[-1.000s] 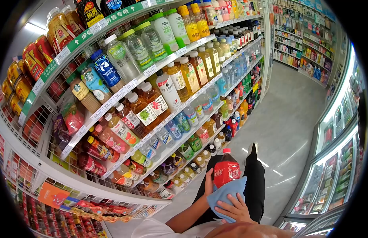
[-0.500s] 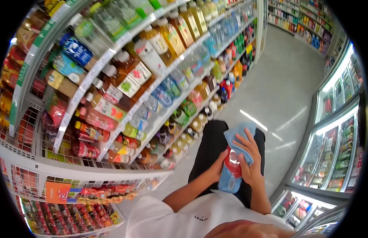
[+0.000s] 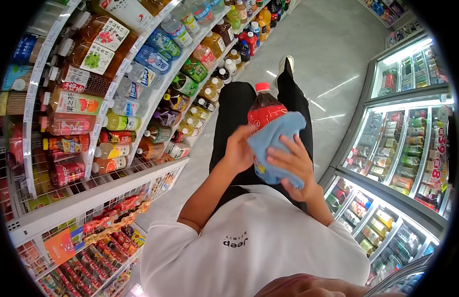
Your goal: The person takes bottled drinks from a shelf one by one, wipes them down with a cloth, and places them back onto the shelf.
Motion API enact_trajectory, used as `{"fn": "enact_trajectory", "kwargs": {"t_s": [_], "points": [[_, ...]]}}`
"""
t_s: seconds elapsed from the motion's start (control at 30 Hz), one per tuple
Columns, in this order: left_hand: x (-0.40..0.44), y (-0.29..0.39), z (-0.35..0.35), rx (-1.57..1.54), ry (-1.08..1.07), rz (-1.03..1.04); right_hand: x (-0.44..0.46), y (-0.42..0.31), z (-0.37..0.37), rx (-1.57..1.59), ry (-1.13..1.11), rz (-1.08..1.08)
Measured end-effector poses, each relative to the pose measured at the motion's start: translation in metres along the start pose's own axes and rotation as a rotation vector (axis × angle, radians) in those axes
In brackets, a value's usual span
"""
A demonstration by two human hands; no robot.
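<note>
A large soda bottle (image 3: 265, 114) with a red cap, red label and dark drink stands tilted above my lap, cap end pointing away from me. My left hand (image 3: 241, 149) grips its left side around the label. Over the bottle's right and lower part lies a light blue cloth (image 3: 274, 133). My right hand (image 3: 293, 161) presses that cloth against the bottle, fingers bent over it and slightly blurred. The cloth hides most of the bottle's lower half.
Shelves of drink bottles (image 3: 153, 62) rise close on my left, with a wire rack (image 3: 98, 208) of snack packs at their end. Glass-door fridges (image 3: 388, 143) line the right side. Grey floor (image 3: 328, 59) runs between them.
My view has tilted down and turned. The bottle's red cap and neck now show, and the cloth has shifted from its far end to its side and lower part.
</note>
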State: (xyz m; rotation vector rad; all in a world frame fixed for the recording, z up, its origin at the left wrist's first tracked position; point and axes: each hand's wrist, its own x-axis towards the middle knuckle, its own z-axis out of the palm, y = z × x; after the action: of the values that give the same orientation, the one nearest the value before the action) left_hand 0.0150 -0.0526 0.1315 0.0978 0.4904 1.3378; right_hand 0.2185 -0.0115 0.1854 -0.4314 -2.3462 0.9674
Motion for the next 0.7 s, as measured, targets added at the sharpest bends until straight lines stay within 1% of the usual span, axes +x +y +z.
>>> {"fn": "enact_trajectory", "kwargs": {"t_s": [0.07,0.13,0.17,0.23,0.27,0.33,0.37,0.4,0.43,0.5,0.53,0.57,0.63,0.67,0.7], "points": [[-0.002,-0.010,-0.010,0.141,0.057,0.056,0.006,0.009,-0.001,0.042,0.100,0.047],[-0.003,-0.009,0.006,0.252,0.100,0.098,0.017,0.017,0.003,0.104,0.255,0.060],[-0.006,-0.011,0.005,0.242,0.073,0.043,0.022,0.020,0.006,0.138,0.333,0.069],[-0.010,-0.014,0.004,0.220,0.015,-0.065,0.029,0.023,0.006,0.170,0.357,0.087],[-0.009,-0.015,0.004,0.213,-0.006,-0.072,0.031,0.024,0.007,0.171,0.357,0.094],[-0.009,-0.017,0.006,0.115,0.013,-0.071,0.032,0.023,0.012,0.167,0.346,0.089],[-0.010,-0.018,0.005,0.065,0.025,-0.069,0.030,0.020,0.012,0.101,0.278,0.058],[-0.012,-0.020,0.001,0.067,0.081,-0.058,0.026,0.017,0.010,0.037,0.207,0.027],[-0.012,-0.022,-0.006,0.002,0.036,-0.019,0.022,0.013,0.010,-0.029,0.139,-0.010],[-0.011,-0.021,-0.016,-0.127,-0.061,0.056,0.009,0.004,0.018,-0.031,0.026,-0.057],[-0.005,-0.016,-0.016,-0.163,0.104,-0.077,0.003,-0.001,0.019,-0.014,-0.026,-0.080],[-0.003,-0.011,-0.016,-0.171,0.103,-0.033,-0.002,-0.004,0.020,0.002,-0.077,-0.104],[-0.002,0.003,0.001,-0.187,0.099,0.048,-0.010,-0.006,0.024,0.023,-0.070,-0.095],[-0.001,0.003,0.001,-0.136,0.185,0.079,-0.013,-0.004,0.026,0.020,-0.059,-0.096],[0.000,0.003,0.001,-0.120,0.200,0.092,-0.015,-0.002,0.027,0.013,-0.046,-0.097]]}}
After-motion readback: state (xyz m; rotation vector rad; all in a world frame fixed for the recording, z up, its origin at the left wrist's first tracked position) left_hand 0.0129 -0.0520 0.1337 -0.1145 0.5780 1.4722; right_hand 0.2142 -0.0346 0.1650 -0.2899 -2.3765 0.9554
